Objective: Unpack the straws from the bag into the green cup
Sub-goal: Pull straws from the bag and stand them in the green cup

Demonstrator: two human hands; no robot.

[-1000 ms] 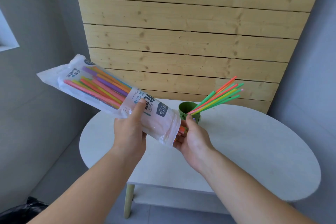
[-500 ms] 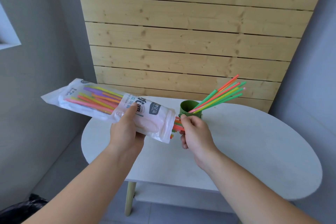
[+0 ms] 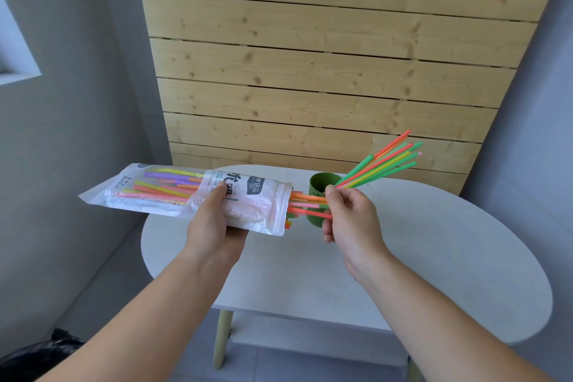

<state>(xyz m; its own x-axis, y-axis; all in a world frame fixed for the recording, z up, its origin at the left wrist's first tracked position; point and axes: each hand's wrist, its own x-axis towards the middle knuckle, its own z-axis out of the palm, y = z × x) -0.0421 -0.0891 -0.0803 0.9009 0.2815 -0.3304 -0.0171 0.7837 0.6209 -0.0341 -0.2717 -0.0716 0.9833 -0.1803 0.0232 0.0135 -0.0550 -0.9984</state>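
The bag (image 3: 198, 195) is held up in the air by the left hand (image 3: 217, 223). The hand is cupped under the bag, with the thumb pressed on top of it, so the hand is closed around the bag. The bag is kept nearly flat, with its open end turned toward the right hand (image 3: 350, 220). Many bright straws can be seen inside it.

A few straw ends (image 3: 307, 205) are poked out of the open end, between the two hands. They are pinched by the thumb and first fingers of the right hand. The other fingers are curled in loosely. Both arms are stretched forward from the bottom of the view, and the right wrist is bent a little upward.

The green cup (image 3: 319, 186) is stood on the white worktop (image 3: 403, 273), just behind the right hand. A bunch of straws (image 3: 381, 164) is already in the cup, leaned up and away to the right of that hand.
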